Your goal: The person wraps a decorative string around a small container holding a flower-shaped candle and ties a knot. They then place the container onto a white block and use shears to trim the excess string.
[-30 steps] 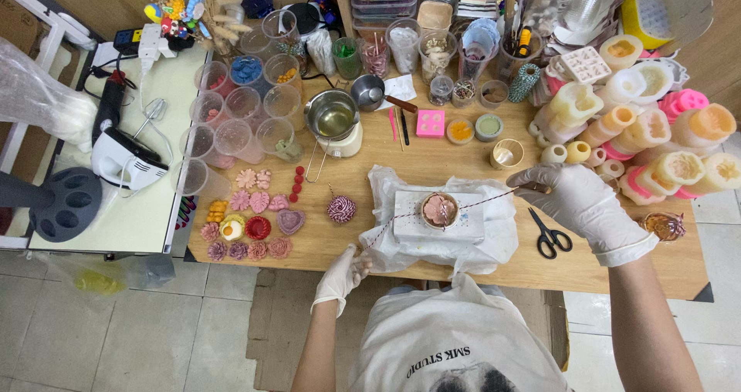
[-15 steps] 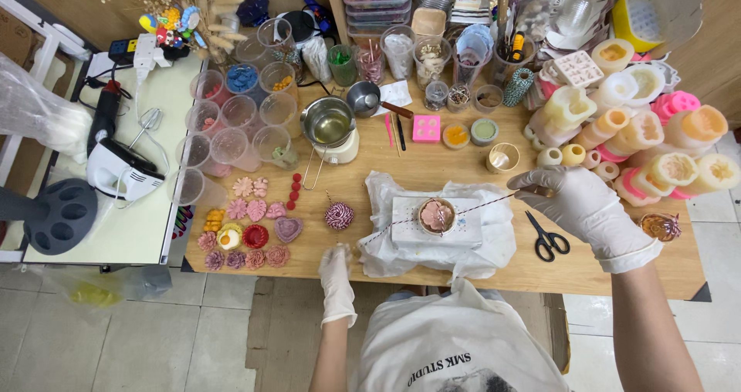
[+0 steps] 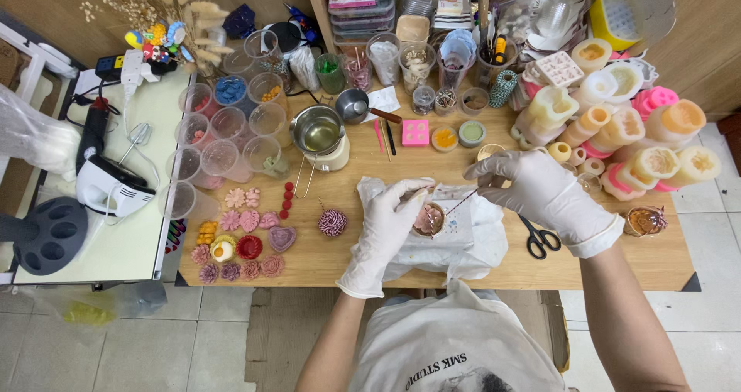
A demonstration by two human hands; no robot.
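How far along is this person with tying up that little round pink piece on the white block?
Done, by the look of it: one wrapped ball and rows of finished pink and red flower pieces lie aside. In hand: the left hand touches the round piece while the right hand holds striped twine taut. Left: no knot visible; the scissors lie untouched.

White gloves on the left hand [image 3: 388, 226] and right hand [image 3: 532, 191] hold red-and-white striped twine [image 3: 461, 201] over a pink wax piece [image 3: 427, 218] — white block [image 3: 461, 226], black scissors [image 3: 538, 238], tan wooden table [image 3: 656, 257].
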